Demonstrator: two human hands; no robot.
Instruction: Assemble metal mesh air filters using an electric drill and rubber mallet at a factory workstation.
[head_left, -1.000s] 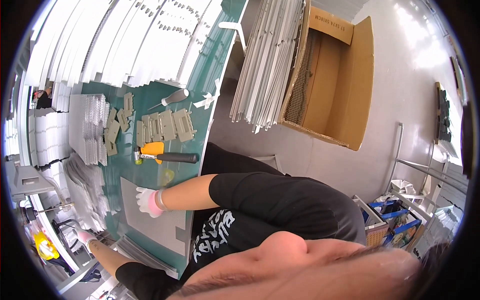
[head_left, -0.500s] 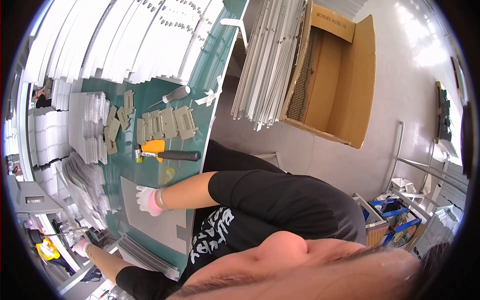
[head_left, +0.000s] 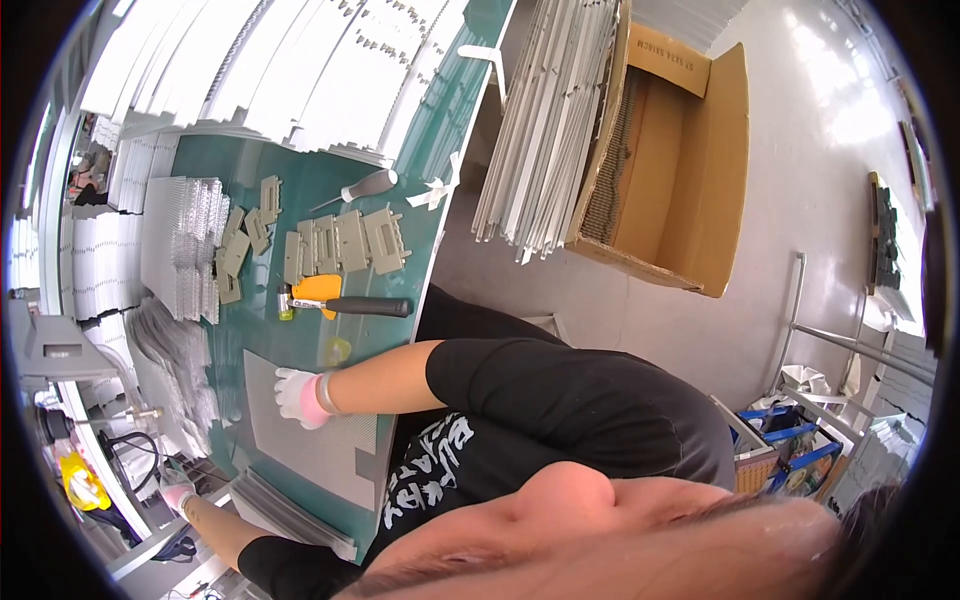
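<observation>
My right hand (head_left: 299,397), in a white and pink glove, rests with its fingers spread on a flat grey perforated panel (head_left: 310,440) on the green table. Nothing shows in its grasp. Over at the lower left, my left hand (head_left: 178,492), also gloved, reaches past the table's far edge beside a black hose (head_left: 150,445). Its fingers are too small and unclear to read. A hammer (head_left: 350,305) with a black handle and a yellow object (head_left: 318,290) lie near my right hand. Beyond them sit several beige plastic pieces (head_left: 350,240) and a grey-handled screwdriver (head_left: 370,186).
Long white slotted parts (head_left: 250,80) cover the table's upper end. Stacked ribbed parts (head_left: 185,250) stand along its far side, and grey strips (head_left: 290,515) at its lower end. To the right are metal strips (head_left: 550,130) and an open cardboard box (head_left: 690,170).
The whole view has shifted slightly, moving the table's contents to the right. My left hand has moved a little lower and right. My right hand stays on the panel.
</observation>
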